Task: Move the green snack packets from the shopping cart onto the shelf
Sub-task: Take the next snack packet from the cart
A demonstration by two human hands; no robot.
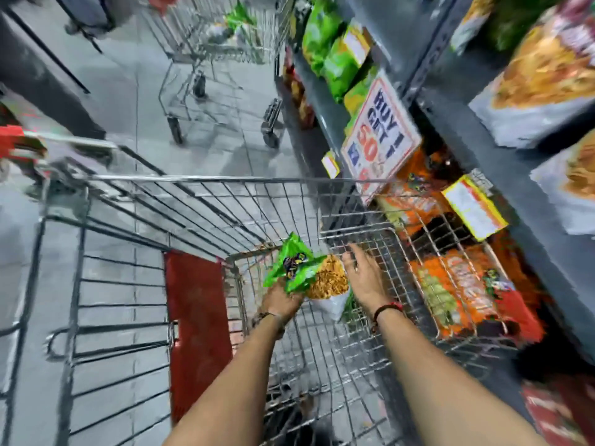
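Deep inside the wire shopping cart (pixel 199 188), my left hand (pixel 279 300) grips green snack packets (pixel 294 265) by their lower edge. Beside them lies a packet showing yellow-brown snack and a white base (pixel 328 281). My right hand (pixel 362 275) reaches into the cart just right of that packet, fingers spread, holding nothing. More green packets (pixel 335 49) stand on the grey shelf (pixel 325 101) at the upper right.
A "buy 1 get 1" sign (pixel 381 133) hangs off the shelf edge. Orange packets (pixel 463 284) fill the lower shelf beside the cart. A second cart (pixel 206 43) with green packets stands farther down the aisle. A red panel (pixel 196 317) lines the cart's side.
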